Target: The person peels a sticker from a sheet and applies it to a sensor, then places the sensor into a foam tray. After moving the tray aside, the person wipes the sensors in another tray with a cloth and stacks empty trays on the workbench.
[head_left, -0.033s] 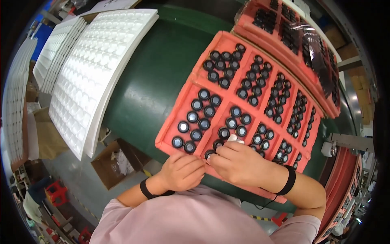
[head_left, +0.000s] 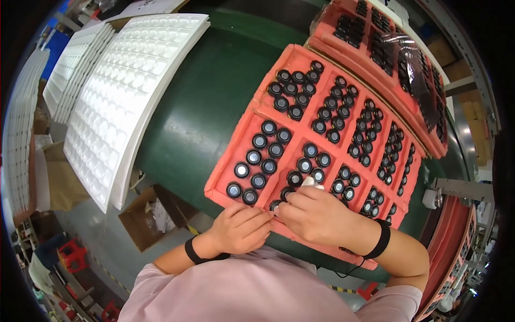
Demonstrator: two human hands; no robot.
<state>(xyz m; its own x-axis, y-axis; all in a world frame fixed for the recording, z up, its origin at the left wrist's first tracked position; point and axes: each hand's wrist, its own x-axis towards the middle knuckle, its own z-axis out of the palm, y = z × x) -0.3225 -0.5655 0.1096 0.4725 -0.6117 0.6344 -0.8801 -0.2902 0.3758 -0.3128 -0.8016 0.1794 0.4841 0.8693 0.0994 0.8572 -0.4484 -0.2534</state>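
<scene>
Pale pink shirt [head_left: 257, 290], black wristbands [head_left: 382, 240]

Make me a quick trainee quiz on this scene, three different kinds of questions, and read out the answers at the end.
1. Where is the left hand relative to the red tray of black round pieces?
a) At its far corner
b) At its near edge
c) Underneath it

2. True or false: the white moulded tray lies to the left of the red tray.

3. Fill in: the wristbands are ____ in colour.

Key: 1. b; 2. True; 3. black.
</scene>
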